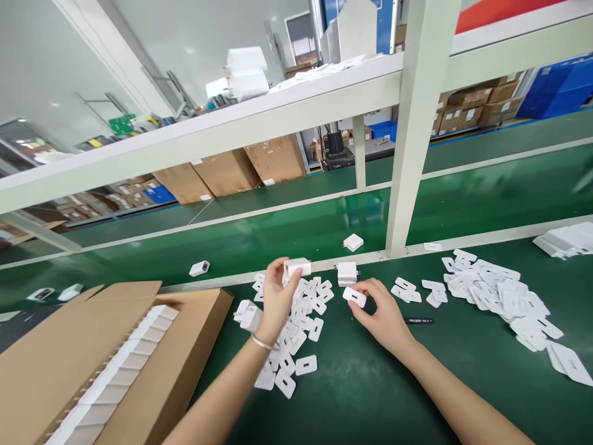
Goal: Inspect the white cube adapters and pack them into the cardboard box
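My left hand (278, 296) grips a white charger housing (296, 267) above a scattered pile of white slotted plates (301, 321). Between the thumb and fingers of my right hand (380, 312) is one white slotted plate (354, 297), its oval slot showing. Just beyond my right hand, a white charger (347, 274) with metal prongs rests on the green table (352, 383). Another charger (250, 316) lies left of the pile, beside my left wrist.
An open cardboard box (204, 315) with white dividers stands at the left. More plates (504, 293) and a black pen-like tool (419, 321) lie at the right. A metal post (412, 123) rises behind, carrying a shelf (315, 96). Chargers sit on the green belt (278, 228).
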Tool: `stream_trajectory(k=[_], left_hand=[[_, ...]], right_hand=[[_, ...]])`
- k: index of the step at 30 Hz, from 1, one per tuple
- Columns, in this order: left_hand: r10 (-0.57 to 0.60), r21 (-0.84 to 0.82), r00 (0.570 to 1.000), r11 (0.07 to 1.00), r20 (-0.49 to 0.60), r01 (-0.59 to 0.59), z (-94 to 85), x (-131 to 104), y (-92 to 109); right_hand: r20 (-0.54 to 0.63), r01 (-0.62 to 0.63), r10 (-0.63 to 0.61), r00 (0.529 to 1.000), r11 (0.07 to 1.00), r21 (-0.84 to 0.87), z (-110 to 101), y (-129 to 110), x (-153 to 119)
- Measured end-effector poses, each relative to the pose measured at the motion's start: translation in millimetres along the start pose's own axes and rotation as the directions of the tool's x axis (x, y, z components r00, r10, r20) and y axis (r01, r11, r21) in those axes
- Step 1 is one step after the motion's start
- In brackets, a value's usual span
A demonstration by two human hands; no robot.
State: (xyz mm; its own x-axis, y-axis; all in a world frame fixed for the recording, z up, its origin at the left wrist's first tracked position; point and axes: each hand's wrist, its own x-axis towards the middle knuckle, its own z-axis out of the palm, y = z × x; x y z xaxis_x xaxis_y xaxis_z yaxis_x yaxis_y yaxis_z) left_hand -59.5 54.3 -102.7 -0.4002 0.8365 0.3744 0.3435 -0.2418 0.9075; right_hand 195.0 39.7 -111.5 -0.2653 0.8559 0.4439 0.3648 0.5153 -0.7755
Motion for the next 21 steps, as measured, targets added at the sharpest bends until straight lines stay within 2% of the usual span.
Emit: stream_trajectory(k=[3,6,9,12,16,21], left_hand=[[-0.135,-0.359,0.991,0.926,-0.021,0.119,13.3,-47.3,12.8],[-0.182,-0.494,0.983,0.854,0.011,0.163,25.5,-74.2,14.2],[-0.098,-0.395,0.995,0.915,-0.007,0.087,30.3,-84.1,9.9],[0.046,-0.302,0.998,0.953,0.041,-0.031,28.3,-88.2,6.6],[0.131,-0.258,0.979,0.962,0.156,-0.087,24.4,-95.5,3.7],[0.268,-0.218,0.940,0.950,0.210,-0.223,25.4,-102.5,1.8]], right_hand=[[0.046,-0.037,0.032,0.998,0.993,0.111,9.0,-9.4,-6.5],[0.015,-0.029,0.027,1.000,0.986,0.164,12.7,-11.4,-8.5],[-0.015,-0.025,0.029,0.999,0.975,0.219,12.7,-9.4,-7.2],[-0.022,-0.028,0.035,0.999,0.961,0.275,11.5,-8.0,-5.7],[-0.020,-0.006,0.011,1.000,0.965,0.262,10.2,-9.7,-6.8],[-0.020,0.097,-0.095,0.995,0.976,0.193,8.8,-16.4,-10.3]])
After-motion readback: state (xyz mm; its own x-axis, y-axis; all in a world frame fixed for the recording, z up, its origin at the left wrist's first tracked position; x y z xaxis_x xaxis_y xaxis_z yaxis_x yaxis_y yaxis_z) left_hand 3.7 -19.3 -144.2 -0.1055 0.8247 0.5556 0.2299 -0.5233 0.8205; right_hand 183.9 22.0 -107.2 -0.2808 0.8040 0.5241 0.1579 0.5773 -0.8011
